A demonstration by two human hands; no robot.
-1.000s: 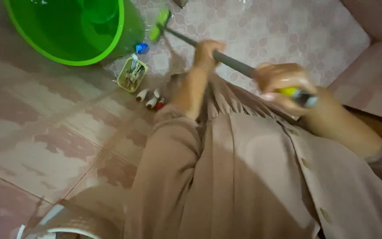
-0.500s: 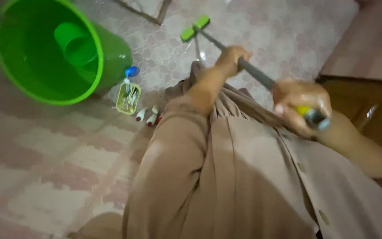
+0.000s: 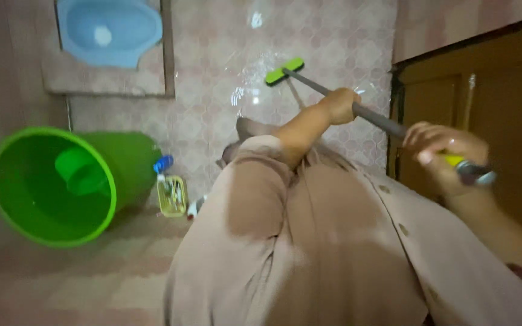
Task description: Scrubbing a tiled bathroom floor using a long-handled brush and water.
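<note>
A long-handled floor brush with a grey pole (image 3: 377, 118) and a green head (image 3: 284, 71) rests on the wet tiled floor (image 3: 225, 78). My left hand (image 3: 341, 105) grips the pole partway down. My right hand (image 3: 443, 154) grips the top end, by its yellow band. The loose beige garment (image 3: 309, 241) I wear fills the lower middle of the view and hides my legs and feet.
A green bucket (image 3: 61, 181) holding water and a green scoop (image 3: 80, 171) stands at the left. Beside it sit a small yellow tray of toiletries (image 3: 172, 196) and a blue-capped bottle (image 3: 163, 164). A blue squat toilet (image 3: 109, 27) lies at top left. A brown door (image 3: 484, 96) stands at right.
The view has tilted up, bringing the squat toilet and door into sight. The brush head has moved further out across the floor, and both hands stayed on the pole.
</note>
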